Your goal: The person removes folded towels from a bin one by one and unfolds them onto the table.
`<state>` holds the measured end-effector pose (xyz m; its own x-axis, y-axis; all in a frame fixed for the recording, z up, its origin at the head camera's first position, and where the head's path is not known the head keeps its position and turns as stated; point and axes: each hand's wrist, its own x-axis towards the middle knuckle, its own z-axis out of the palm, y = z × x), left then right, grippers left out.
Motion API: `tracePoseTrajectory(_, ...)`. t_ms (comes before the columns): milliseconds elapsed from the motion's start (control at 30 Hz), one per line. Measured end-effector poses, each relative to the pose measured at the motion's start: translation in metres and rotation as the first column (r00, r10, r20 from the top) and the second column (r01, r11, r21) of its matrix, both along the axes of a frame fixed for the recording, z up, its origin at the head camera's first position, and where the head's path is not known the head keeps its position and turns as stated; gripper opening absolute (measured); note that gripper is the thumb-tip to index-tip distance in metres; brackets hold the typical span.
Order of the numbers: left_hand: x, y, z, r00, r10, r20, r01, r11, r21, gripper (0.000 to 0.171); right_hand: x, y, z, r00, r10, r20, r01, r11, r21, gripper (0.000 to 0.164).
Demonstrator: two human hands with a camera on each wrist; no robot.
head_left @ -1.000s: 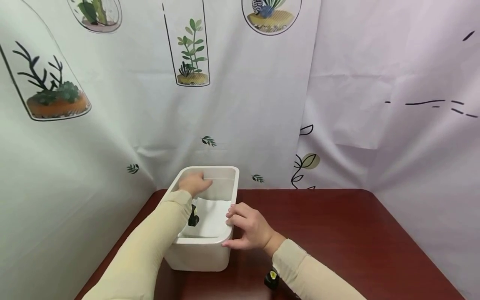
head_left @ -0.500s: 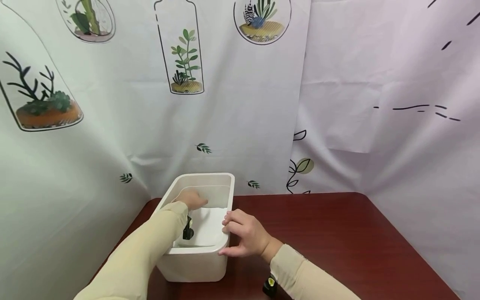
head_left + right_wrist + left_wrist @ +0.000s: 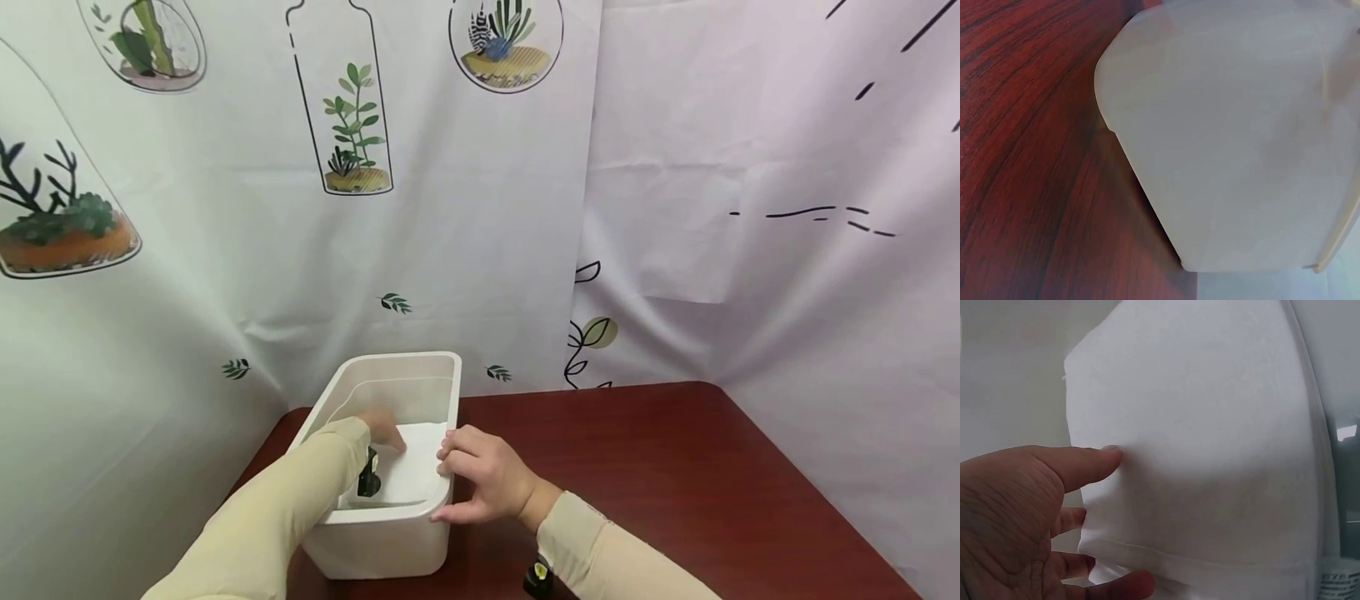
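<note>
A deep white plastic bin [image 3: 390, 533] stands at the left of the table. Inside it lies a folded white cloth [image 3: 1197, 412], its layers visible along one edge. My left hand [image 3: 382, 428] reaches into the bin, slightly blurred in the head view. In the left wrist view, its extended thumb lies at the cloth's surface and the other fingers, spread apart, meet the cloth's near edge. Some of those fingertips are partly hidden there. My right hand [image 3: 487, 475] grips the bin's right rim near the front corner, fingers over the edge and thumb low on the outside.
The dark red wooden table [image 3: 622, 475] extends to the right of the bin. A white curtain [image 3: 480, 217] printed with plants hangs close behind. Black wrist devices show at the left wrist [image 3: 369, 477] and right wrist [image 3: 537, 578]. A small printed label [image 3: 1337, 581] sits beside the cloth.
My left hand has gone lower into the bin and nearer its front, over the cloth. The right hand keeps its hold on the rim. The whole head view has shifted somewhat.
</note>
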<state>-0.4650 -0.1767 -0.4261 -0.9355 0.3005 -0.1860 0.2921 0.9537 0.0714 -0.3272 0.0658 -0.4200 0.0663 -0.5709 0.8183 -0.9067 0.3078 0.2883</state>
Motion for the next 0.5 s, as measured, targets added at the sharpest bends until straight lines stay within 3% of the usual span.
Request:
tracePoseTrajectory(167, -0.007, -0.002, -0.012, 0.999, 0.014, 0.041, -0.011, 0.998, -0.063, 0.035, 0.001, -0.002, -0.001, 1.000, -0.015, 0.004, 0.015, 1.000, 0.003, 0.052)
tracePoseTrajectory(267, -0.024, -0.005, -0.024, 0.998, 0.027, 0.055, -0.020, 0.993, -0.115, 0.038, 0.001, -0.001, -0.001, 1.000, -0.021, 0.013, 0.021, 1.000, -0.002, 0.053)
tracePoseTrajectory(300, -0.029, -0.006, -0.028, 0.999, 0.001, 0.032, 0.003, 0.992, -0.130, 0.039, 0.001, -0.001, -0.001, 1.000, -0.021, 0.015, 0.021, 1.000, -0.004, 0.053)
tracePoseTrajectory(367, -0.061, -0.017, -0.056, 0.999, -0.032, 0.011, 0.033, 0.986, -0.164, 0.036, 0.000, -0.001, -0.001, 1.000, -0.022, 0.016, 0.022, 1.000, -0.007, 0.053)
tracePoseTrajectory(500, -0.133, -0.046, -0.126, 0.989, -0.130, -0.064, 0.114, 0.970, -0.214, 0.035, -0.001, 0.000, -0.001, 1.000, -0.020, 0.009, 0.020, 1.000, -0.013, 0.054)
